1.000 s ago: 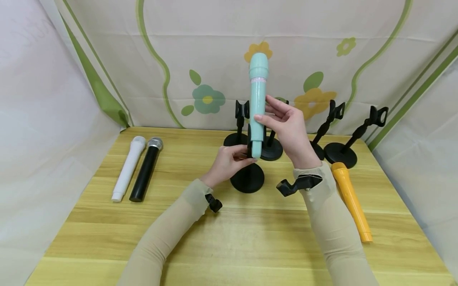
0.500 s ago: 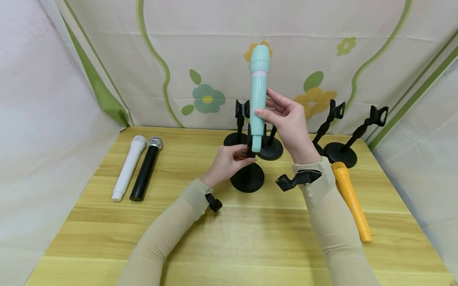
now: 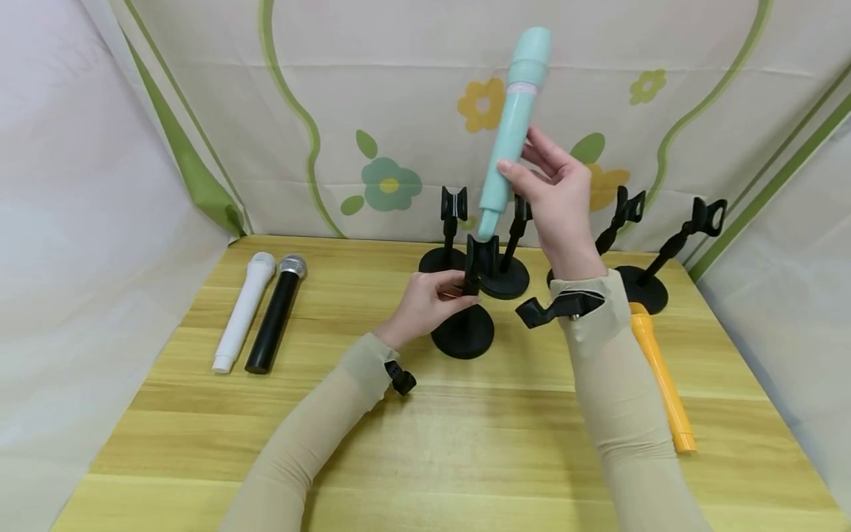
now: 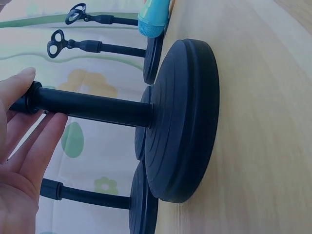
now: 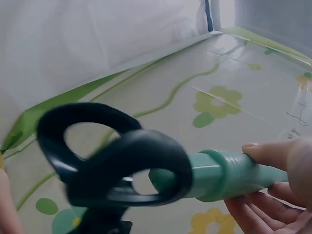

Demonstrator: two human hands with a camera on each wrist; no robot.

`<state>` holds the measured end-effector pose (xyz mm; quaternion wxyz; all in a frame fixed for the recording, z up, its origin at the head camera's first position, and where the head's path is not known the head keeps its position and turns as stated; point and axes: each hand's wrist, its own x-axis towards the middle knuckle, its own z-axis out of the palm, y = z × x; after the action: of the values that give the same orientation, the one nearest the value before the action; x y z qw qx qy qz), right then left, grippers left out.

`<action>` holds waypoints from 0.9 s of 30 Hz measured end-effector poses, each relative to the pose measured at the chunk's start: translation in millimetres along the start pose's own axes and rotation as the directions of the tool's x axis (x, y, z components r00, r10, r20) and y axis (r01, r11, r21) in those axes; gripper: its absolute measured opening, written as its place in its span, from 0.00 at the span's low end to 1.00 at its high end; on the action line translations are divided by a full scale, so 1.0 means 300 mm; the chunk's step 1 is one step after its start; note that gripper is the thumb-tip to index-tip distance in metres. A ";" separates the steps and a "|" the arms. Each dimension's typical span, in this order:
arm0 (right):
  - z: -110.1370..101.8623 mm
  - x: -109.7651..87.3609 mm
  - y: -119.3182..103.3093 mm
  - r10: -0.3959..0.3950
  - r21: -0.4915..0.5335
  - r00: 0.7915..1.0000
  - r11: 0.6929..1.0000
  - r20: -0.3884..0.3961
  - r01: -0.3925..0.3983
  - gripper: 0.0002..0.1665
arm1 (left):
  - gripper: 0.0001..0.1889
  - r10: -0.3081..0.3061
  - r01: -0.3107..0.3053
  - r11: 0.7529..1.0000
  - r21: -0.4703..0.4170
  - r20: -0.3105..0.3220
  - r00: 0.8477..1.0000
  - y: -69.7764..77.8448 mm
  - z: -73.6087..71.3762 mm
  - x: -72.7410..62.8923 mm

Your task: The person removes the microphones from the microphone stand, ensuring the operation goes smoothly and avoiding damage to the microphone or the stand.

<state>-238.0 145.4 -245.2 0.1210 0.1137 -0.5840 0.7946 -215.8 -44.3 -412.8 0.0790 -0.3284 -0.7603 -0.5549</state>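
My right hand [image 3: 558, 196] pinches a mint-green microphone [image 3: 515, 129] between thumb and fingers, its head up and leaning right. The microphone's narrow lower end is close over the clip [image 3: 480, 258] of the front black stand. In the right wrist view this end overlaps the clip's ring-shaped sides [image 5: 129, 168]. My left hand [image 3: 428, 303] grips that stand just below the clip, with thumb and fingers around the top of its post [image 4: 92, 105]. The round base [image 3: 463, 332] rests on the table.
Black stands stand behind [image 3: 447, 258] and at right [image 3: 648, 288], with bare clips. A white microphone [image 3: 244, 310] and a black microphone [image 3: 275, 318] lie left. An orange microphone [image 3: 665, 384] lies by my right sleeve; the left wrist view shows a blue microphone head [image 4: 153, 22].
My right hand has lifted the mint-green microphone up and right, out from between the clip's sides, and it has tilted rightward. My left hand keeps its grip on the stand.
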 end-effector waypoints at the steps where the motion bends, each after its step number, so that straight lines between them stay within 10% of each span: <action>1: -0.005 0.006 -0.006 -0.005 0.015 1.000 1.000 -0.017 0.005 0.35 | 0.14 -0.001 0.001 1.000 0.000 0.002 1.000 0.000 0.001 0.000; 16: -0.114 -0.006 -0.057 0.045 0.083 0.992 0.996 -0.119 -0.035 0.36 | 0.15 0.007 -0.007 1.000 0.019 -0.008 1.000 -0.002 -0.001 -0.003; 27: -0.200 -0.083 -0.019 0.024 -0.062 0.997 0.998 -0.079 -0.029 0.37 | 0.15 0.009 -0.009 1.000 0.015 -0.006 1.000 0.002 -0.004 -0.002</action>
<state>-215.0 203.0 -265.6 0.1368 0.0708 -0.6049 0.7813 -215.3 -45.5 -412.3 0.0865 -0.3295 -0.7627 -0.5497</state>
